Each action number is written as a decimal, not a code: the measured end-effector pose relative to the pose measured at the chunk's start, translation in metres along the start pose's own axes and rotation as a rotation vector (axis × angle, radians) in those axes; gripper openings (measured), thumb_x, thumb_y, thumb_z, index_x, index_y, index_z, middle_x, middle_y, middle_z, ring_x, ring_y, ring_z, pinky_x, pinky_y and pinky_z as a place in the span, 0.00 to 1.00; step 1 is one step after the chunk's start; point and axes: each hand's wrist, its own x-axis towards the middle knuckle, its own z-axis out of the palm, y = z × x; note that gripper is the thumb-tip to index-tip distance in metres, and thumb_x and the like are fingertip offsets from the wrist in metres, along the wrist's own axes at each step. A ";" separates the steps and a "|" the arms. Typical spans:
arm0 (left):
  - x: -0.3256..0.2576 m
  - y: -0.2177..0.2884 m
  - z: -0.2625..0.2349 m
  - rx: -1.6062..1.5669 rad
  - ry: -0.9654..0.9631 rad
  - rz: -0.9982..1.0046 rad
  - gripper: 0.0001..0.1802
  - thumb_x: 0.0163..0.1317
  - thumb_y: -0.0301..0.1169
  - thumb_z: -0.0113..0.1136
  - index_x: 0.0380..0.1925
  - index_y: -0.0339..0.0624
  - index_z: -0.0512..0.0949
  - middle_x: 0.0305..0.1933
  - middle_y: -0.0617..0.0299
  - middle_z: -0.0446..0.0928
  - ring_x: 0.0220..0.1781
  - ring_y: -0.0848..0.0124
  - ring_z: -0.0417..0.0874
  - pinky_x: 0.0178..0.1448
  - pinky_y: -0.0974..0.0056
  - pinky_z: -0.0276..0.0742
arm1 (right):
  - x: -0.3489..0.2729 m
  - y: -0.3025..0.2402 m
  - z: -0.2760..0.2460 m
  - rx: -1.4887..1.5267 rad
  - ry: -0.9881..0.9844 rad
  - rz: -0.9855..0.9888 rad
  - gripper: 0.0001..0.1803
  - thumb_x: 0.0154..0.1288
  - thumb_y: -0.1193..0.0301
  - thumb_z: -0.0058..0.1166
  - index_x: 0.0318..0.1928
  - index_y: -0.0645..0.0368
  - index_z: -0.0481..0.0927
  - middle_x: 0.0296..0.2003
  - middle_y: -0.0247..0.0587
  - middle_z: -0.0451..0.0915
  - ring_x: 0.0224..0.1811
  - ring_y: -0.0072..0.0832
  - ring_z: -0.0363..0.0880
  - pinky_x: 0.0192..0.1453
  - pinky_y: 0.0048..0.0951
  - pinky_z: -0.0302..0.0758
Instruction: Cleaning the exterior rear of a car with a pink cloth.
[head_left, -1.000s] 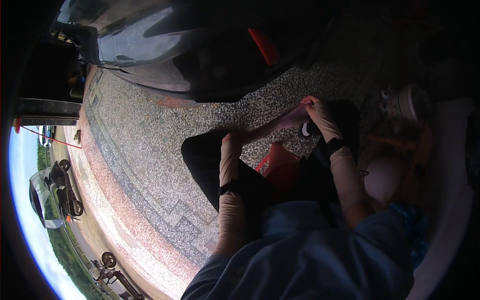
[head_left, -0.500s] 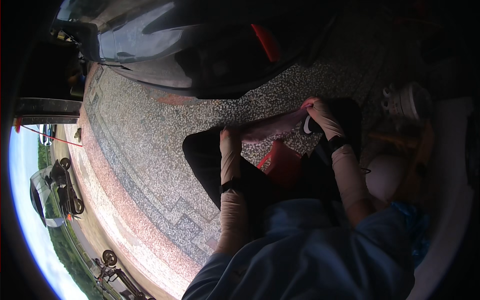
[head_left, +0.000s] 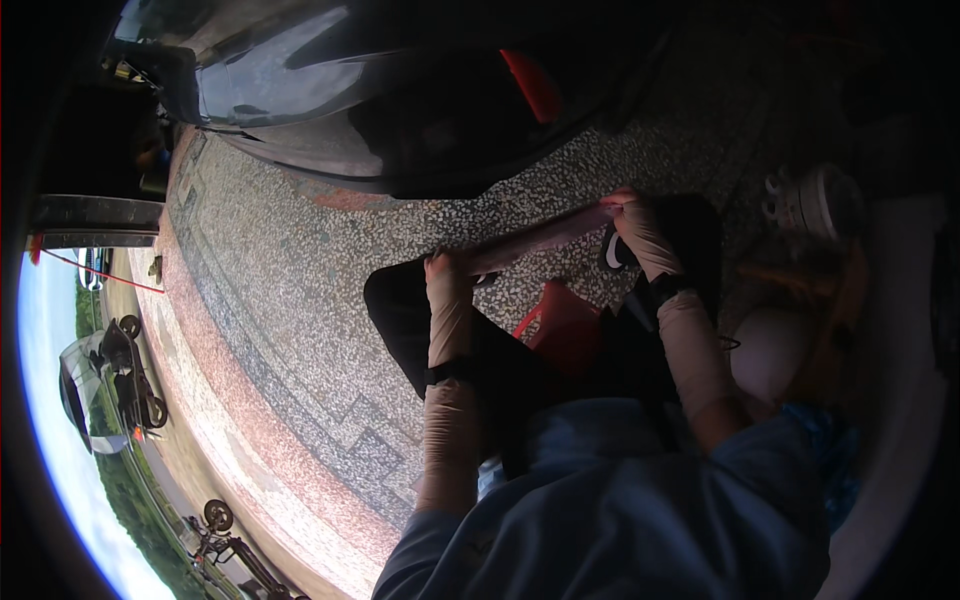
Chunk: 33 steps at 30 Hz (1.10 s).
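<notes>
A thin pinkish cloth (head_left: 540, 236) is stretched between my hands, over the gap between my knees. My left hand (head_left: 443, 268) is closed on its left end, above my left knee. At the other end, a little farther and higher, my right hand (head_left: 625, 203) grips the cloth near my right knee. It looks like a narrow, taut band. Below it, between my legs, sits a red object (head_left: 570, 325) whose kind I cannot make out. Part of a dark shoe with a white edge (head_left: 613, 250) shows beside my right wrist.
A dark glossy car (head_left: 330, 110) with a red lamp stands ahead over the speckled stone floor (head_left: 290, 270). To the right are a pale round container (head_left: 825, 203) and a brown wooden piece (head_left: 800, 280). Motorbikes (head_left: 130, 375) stand outside at left.
My left hand has moved slightly left and away from me. The cloth has gone from a wide, sagging sheet to a narrower, tauter band. My right hand has shifted only a little.
</notes>
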 end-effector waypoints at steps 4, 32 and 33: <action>0.015 0.018 -0.027 0.235 -0.298 0.009 0.11 0.52 0.32 0.56 0.36 0.43 0.79 0.36 0.55 0.78 0.44 0.59 0.78 0.52 0.63 0.72 | 0.001 -0.003 -0.005 -0.023 0.075 -0.199 0.14 0.48 0.88 0.45 0.31 0.61 0.80 0.33 0.41 0.77 0.38 0.33 0.78 0.45 0.28 0.74; 0.032 0.010 -0.057 -0.269 0.464 0.543 0.09 0.46 0.17 0.58 0.28 0.40 0.79 0.31 0.56 0.75 0.34 0.62 0.77 0.40 0.64 0.74 | -0.002 0.000 -0.016 0.062 -0.002 -0.125 0.06 0.57 0.74 0.55 0.35 0.62 0.77 0.31 0.41 0.77 0.35 0.30 0.76 0.42 0.29 0.72; 0.032 0.014 -0.058 -0.273 0.458 0.547 0.09 0.46 0.17 0.58 0.28 0.40 0.79 0.31 0.56 0.75 0.34 0.62 0.77 0.40 0.64 0.74 | -0.004 0.001 -0.018 0.049 -0.008 -0.135 0.07 0.59 0.75 0.54 0.37 0.65 0.76 0.31 0.39 0.76 0.36 0.26 0.75 0.43 0.27 0.71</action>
